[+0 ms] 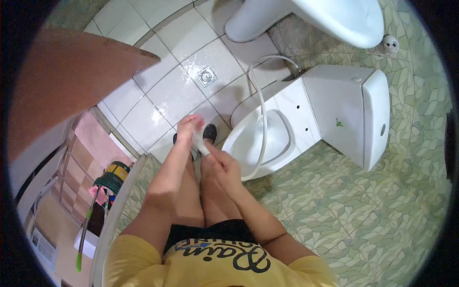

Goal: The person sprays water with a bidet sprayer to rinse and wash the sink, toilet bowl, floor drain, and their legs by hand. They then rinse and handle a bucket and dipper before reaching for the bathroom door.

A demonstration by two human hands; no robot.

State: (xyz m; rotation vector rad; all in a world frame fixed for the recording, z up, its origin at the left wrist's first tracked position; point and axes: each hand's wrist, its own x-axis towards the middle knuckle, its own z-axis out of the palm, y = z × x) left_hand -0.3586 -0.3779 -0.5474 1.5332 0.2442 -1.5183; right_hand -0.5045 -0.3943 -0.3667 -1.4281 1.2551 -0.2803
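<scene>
My right hand (pixel 226 168) is closed around the end of a white hose (pixel 263 129), which loops over the toilet bowl. From that end a whitish stream of water (pixel 198 138) runs toward my left hand (pixel 188 128). Nothing solid shows in my left hand; its fingers look loosely extended, partly blurred by the water. Both hands are above my dark shoes (pixel 209 132), to the left of the white toilet (pixel 282 158). The toilet's seat is not on it, and two dark holes show on its rim.
A white pedestal sink (pixel 334 19) stands at the top right. A metal floor drain (pixel 206 76) lies in the wet white tiles (pixel 172 86). At left are a brown door (pixel 86 81) and a green-handled stick (pixel 83 234). Green patterned tiles (pixel 325 220) cover the right side.
</scene>
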